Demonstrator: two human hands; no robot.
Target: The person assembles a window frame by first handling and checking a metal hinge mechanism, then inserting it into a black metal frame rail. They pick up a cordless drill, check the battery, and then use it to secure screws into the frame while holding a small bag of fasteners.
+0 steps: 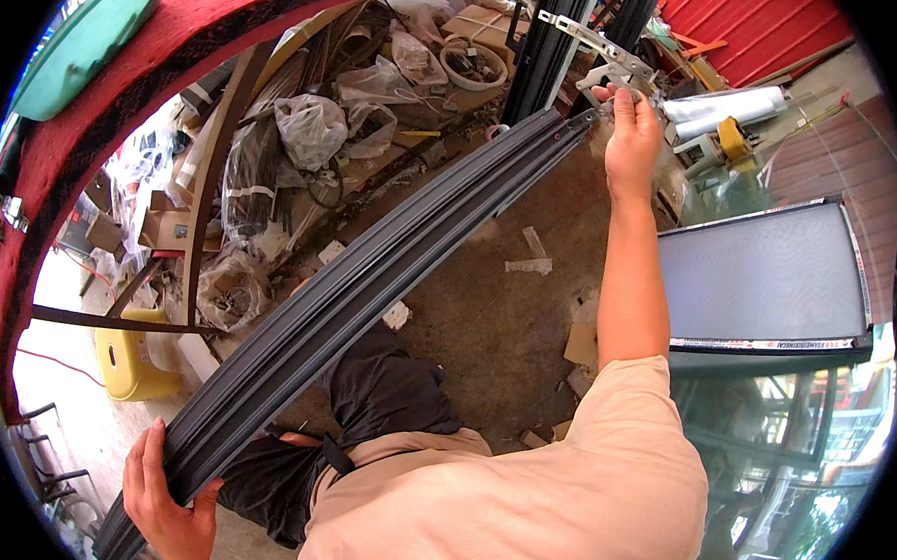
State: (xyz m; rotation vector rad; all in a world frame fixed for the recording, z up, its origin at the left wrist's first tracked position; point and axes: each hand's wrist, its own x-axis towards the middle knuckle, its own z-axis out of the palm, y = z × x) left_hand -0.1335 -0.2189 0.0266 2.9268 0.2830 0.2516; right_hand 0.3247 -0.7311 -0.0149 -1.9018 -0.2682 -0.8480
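A long dark grey metal window-frame profile point(358, 286) runs slantwise from the lower left to the upper middle, across the front of my body. My left hand point(163, 503) is wrapped round its near end, thumb on one side and fingers on the other. At the far end my right hand point(632, 138) is closed, with the fingers pinched on a silver metal window stay point(599, 48). The slotted arm of the stay sticks out up and to the left, beyond the profile's tip. My fingers partly hide where stay and profile meet.
A red curved beam point(209, 34) arches over the upper left. Plastic bags point(310, 131), a white bucket point(473, 64) and scraps litter the far floor. A yellow stool point(135, 354) stands at left. Right are a framed mesh panel point(769, 279), glass sheets point(763, 424) and white rolls point(726, 107).
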